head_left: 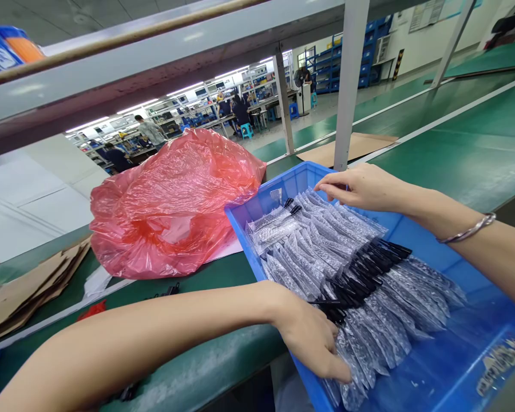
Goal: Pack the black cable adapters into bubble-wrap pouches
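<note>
Grip of the left hand rests against the near-left end of two rows of clear bubble-wrap packets with black ends, whether grasping any I cannot tell; the right hand, fingers loosely parted, is at their far end. These packets lie inside a blue rectangular plastic bin, left of which a crumpled translucent red plastic bag sits on the green desk.

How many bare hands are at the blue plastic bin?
2: the left hand at the near end of the clear plastic packets, the right hand at their far end.
</note>
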The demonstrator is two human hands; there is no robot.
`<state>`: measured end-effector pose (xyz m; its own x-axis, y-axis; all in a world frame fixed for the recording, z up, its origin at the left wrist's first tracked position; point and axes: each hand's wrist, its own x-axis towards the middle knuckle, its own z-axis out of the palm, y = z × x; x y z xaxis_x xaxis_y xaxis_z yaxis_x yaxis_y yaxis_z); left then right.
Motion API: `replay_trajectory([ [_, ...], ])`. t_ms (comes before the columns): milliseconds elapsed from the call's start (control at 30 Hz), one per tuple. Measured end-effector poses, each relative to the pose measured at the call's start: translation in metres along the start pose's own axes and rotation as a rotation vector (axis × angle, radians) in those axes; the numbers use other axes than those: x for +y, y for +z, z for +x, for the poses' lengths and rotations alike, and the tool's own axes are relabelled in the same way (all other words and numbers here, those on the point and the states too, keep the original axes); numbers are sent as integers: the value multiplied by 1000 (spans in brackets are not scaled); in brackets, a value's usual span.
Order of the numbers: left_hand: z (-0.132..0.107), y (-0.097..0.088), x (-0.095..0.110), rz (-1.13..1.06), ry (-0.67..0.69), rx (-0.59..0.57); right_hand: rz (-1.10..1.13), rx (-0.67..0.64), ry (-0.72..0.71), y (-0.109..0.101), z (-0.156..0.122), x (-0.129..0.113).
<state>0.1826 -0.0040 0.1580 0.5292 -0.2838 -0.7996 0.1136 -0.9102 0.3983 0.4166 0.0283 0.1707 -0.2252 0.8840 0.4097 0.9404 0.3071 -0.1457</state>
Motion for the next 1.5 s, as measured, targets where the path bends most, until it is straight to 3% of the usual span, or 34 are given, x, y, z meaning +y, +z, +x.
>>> replay_trajectory([
  [167, 0, 6, 6, 42, -48, 23, -2, 4, -2, 0, 0, 1],
  [333, -1, 12, 4, 36, 1, 110, 5, 17, -14, 0, 0, 3],
  [533, 4, 16, 1, 47, 15, 96, 19, 35, -26, -2, -1, 2],
  [833, -2, 10, 6, 3, -96, 121, 33, 31, -31, -3, -1, 0],
  [1000, 2, 8, 10, 87, -53, 38, 23, 36, -32, -3, 0, -1],
  [1233, 3, 5, 17, 138, -37, 75, 5, 25, -41, -1, 0, 0],
  [1500, 5, 2, 17, -8, -58, 102, 20, 7, -35, -1, 0, -1],
])
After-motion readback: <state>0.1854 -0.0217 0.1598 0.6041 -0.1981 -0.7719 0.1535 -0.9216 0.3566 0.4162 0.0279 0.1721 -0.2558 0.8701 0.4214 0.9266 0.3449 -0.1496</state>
